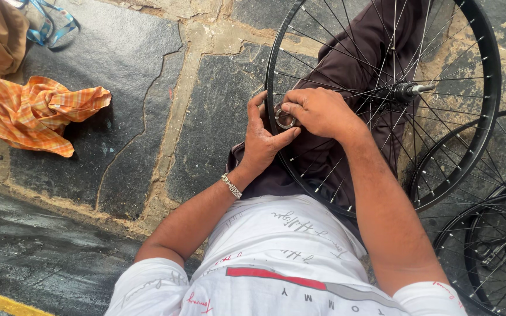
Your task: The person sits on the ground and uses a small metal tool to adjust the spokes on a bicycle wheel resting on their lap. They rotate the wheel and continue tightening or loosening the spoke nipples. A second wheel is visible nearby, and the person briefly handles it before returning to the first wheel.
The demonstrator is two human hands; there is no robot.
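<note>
The person sat on the grey stone-slab floor with the black spoked bicycle wheel laid across the lap, a position that appeared to steady the rim against the legs while both hands worked. The left hand and the right hand were both closed around a small silver metal ring, pinched between fingertips just inside the rim. The ring's opening faced up toward the camera; being round, it showed no long axis. The wheel's axle pointed rightward. An orange checked cloth lay well apart at left.
</note>
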